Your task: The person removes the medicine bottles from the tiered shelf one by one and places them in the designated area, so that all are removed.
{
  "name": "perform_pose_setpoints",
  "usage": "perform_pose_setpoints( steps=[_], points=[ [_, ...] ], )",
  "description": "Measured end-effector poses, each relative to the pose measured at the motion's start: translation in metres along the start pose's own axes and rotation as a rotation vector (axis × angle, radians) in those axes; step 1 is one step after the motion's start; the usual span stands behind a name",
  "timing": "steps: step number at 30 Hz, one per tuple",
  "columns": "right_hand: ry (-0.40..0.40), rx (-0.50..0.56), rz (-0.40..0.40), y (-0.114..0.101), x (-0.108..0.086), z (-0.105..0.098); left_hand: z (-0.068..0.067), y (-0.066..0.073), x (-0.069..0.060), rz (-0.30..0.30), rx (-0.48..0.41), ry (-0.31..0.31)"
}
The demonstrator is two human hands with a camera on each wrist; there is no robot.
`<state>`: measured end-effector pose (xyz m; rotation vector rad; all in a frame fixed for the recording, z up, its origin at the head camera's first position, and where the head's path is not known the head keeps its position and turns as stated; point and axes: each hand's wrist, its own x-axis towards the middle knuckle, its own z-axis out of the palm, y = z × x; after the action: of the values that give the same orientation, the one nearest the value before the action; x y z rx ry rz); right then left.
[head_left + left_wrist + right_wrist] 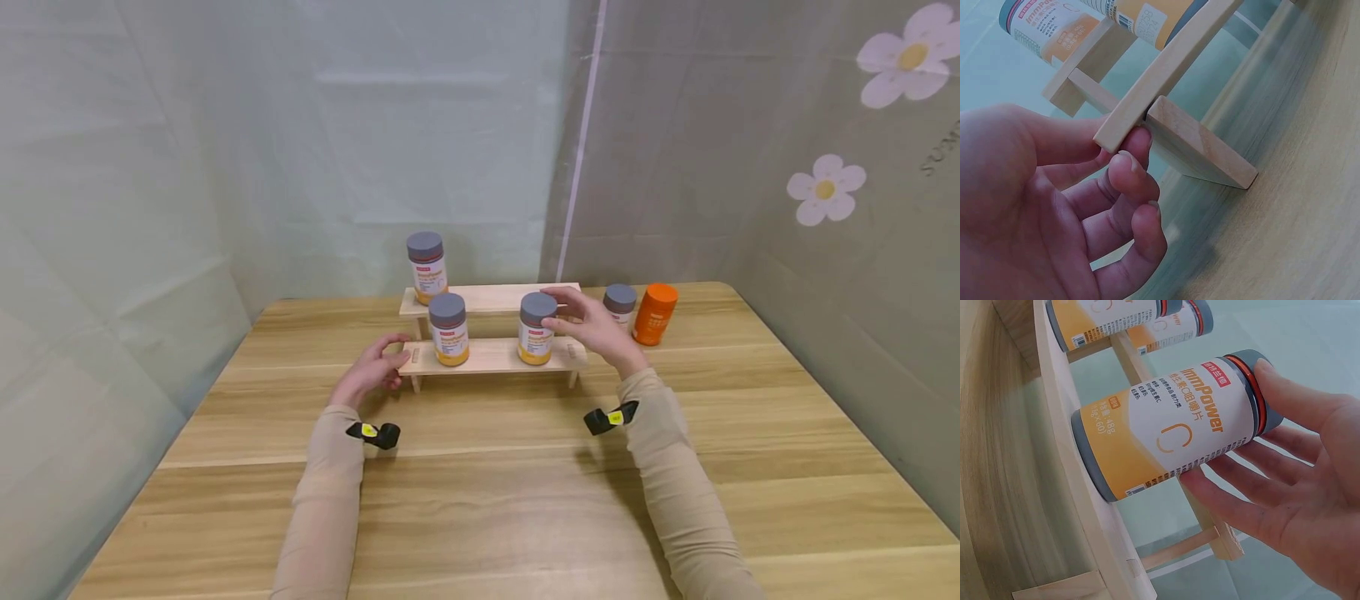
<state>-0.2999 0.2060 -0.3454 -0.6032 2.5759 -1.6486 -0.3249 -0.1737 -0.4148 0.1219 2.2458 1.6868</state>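
A two-tier wooden rack [491, 357] stands on the table. The left hand [372, 367] pinches the left end of its lower shelf [1141, 94], thumb above and fingers curled beneath. On the right part of that shelf, the right hand [597, 330] holds a grey-lidded white and yellow bottle [536, 330] by its lid and side; in the right wrist view the thumb lies on the lid of this bottle [1166, 425], fingers behind it. A second such bottle [449, 332] stands on the left part of the lower shelf, and a third [428, 271] on the upper shelf's left end.
Behind the right hand, a grey-lidded bottle [620, 300] stands on the wooden table [480, 492], partly hidden. Just right of it is an orange bottle [655, 315]. Pale curtains [420, 125] hang behind the table, with flower prints at the right.
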Motion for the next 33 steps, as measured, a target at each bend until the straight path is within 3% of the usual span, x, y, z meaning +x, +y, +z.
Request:
perform_pose_setpoints(
  steps=[18, 24, 33],
  points=[
    [0.059, -0.078, -0.049, 0.001, 0.000, -0.003, 0.001, 0.002, 0.001, 0.015, 0.013, 0.000],
    [0.107, -0.070, -0.039, -0.001, -0.002, -0.009, 0.000, 0.001, 0.001, 0.017, 0.007, -0.002],
    [0.110, -0.064, -0.018, 0.001, -0.003, -0.015, 0.000, 0.001, -0.001, 0.006, 0.014, 0.002]
  ],
)
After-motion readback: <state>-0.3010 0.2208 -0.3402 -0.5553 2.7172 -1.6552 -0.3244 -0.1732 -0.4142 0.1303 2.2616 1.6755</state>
